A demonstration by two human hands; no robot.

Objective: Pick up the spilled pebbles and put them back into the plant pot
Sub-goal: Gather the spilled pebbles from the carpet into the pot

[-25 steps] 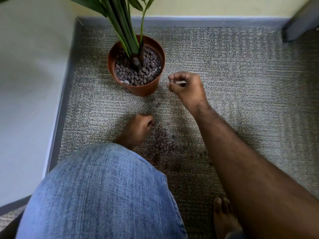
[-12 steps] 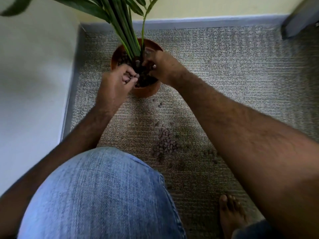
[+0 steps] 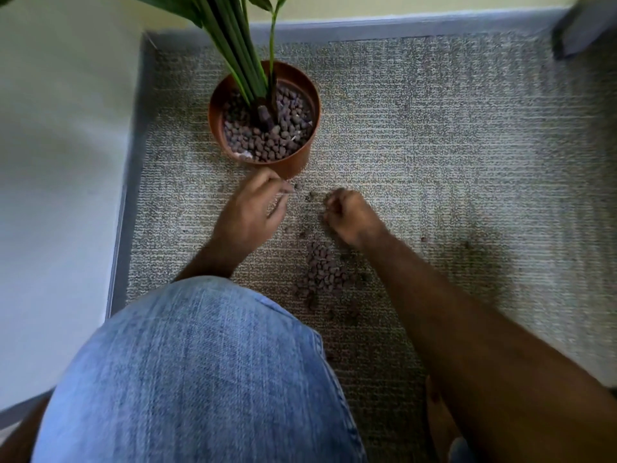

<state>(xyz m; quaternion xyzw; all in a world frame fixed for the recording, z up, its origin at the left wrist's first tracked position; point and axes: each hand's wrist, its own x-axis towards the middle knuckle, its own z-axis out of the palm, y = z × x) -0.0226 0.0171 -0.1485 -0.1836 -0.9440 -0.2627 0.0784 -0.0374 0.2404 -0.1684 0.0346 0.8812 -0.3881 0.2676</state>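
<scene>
The small brown-grey clay pebbles lay heaped on the grey woven carpet, near of the round terracotta plastic plant pot, with strays scattered toward it. I judged the step best done by pinching the strays first, then scooping the heap in cupped palms. My left hand reached beside the pot, fingers loosely bent toward a stray; my right hand was curled, and I could not tell whether it held pebbles. Blur softened both hands; my denim knee hid the near carpet.
</scene>
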